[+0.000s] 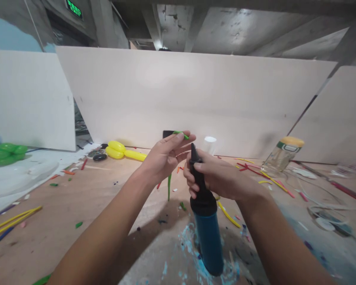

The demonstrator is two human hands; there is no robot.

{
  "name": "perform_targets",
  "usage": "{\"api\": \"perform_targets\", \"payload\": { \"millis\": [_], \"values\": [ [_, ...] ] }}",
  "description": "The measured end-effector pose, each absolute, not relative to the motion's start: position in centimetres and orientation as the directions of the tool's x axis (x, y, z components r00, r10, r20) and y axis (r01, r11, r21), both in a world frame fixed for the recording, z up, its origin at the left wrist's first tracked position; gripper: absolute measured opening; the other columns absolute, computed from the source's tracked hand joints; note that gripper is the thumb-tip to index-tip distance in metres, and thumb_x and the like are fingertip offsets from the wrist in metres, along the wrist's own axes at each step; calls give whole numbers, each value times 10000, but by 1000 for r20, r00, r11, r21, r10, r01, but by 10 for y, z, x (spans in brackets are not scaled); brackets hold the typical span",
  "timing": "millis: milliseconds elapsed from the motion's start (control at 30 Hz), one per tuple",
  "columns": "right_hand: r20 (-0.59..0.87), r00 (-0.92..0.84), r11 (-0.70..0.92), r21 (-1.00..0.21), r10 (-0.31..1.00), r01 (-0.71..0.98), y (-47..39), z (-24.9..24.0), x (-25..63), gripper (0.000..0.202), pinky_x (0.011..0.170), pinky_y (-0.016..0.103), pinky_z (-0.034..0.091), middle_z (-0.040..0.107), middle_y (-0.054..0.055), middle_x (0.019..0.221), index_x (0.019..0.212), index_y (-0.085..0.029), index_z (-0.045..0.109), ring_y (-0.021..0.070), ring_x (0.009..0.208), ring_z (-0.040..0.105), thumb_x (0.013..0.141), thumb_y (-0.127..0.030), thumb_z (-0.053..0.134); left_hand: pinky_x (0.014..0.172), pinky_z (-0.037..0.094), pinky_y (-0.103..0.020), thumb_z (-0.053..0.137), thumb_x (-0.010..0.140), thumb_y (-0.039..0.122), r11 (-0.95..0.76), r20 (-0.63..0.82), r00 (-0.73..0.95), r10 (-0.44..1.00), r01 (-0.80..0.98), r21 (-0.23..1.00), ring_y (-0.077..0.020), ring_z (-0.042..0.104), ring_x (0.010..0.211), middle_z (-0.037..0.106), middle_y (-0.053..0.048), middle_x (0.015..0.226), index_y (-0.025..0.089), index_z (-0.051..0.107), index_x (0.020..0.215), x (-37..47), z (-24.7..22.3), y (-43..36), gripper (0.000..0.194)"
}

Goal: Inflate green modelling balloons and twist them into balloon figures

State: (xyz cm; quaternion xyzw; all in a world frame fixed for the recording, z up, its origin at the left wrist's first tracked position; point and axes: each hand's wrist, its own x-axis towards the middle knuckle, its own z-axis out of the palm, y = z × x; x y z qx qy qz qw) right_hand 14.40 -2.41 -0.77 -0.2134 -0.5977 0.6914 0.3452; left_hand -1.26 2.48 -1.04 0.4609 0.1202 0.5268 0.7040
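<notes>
My left hand [164, 156] is raised in the middle, its thumb and fingers pinching a limp green modelling balloon [169, 188]. One end of the balloon shows at the fingertips, while a longer length dangles below the palm. My right hand [222, 174] is wrapped round the black neck of a balloon pump [209, 241] with a blue barrel. The pump tilts slightly, and its narrow nozzle points up, just right of my left fingertips. Balloon and nozzle are apart.
Balloon scraps litter the paint-stained table [101, 217]. At the back lies a twisted yellow balloon [115, 150]; a green balloon shape [7, 153] sits far left. A yellow-lidded jar [286, 154] and a white-topped container [209, 145] stand before white panels [178, 95].
</notes>
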Motion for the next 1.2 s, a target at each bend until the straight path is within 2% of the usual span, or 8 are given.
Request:
{"api": "perform_targets", "payload": {
  "millis": [167,367,533,967,1200],
  "values": [
    [93,-700,13,-993,708,-118,-21,-13,149,319,682,334,501,565,-5,774,1171,-257,368,142,677,582,907,-363,514,888,413,-332,694,764,322,56,299,454,840,-619,783,-170,638,856,706,-54,921,168,703,855,-11,-10,23,180],
    [112,-729,22,-991,675,-132,-20,-14,153,304,732,369,514,594,21,820,1147,-225,380,153,713,614,917,-380,505,910,406,-327,709,753,289,-17,336,470,816,-562,827,-175,640,892,707,-71,906,146,713,859,-14,-6,20,178],
    [105,-711,4,-990,696,-142,-19,-15,153,339,741,393,521,612,28,827,1172,-222,370,162,716,631,912,-379,519,904,408,-317,694,763,262,-24,334,487,807,-539,842,-173,640,901,708,-71,885,138,716,832,-15,-3,18,143],
    [124,-717,43,-991,686,-130,-19,-13,151,262,710,346,526,611,27,835,1105,-204,404,159,730,643,925,-366,504,901,411,-322,679,771,270,-80,362,495,790,-502,861,-184,638,919,712,-78,934,155,727,857,-17,-3,17,151],
    [129,-711,82,-992,691,-101,-14,-15,154,263,750,340,519,664,82,930,1057,-175,463,163,786,651,914,-385,527,867,431,-343,683,766,283,-149,382,499,778,-445,883,-186,637,874,711,-84,904,148,729,842,-18,-4,19,162]
  ]
}}
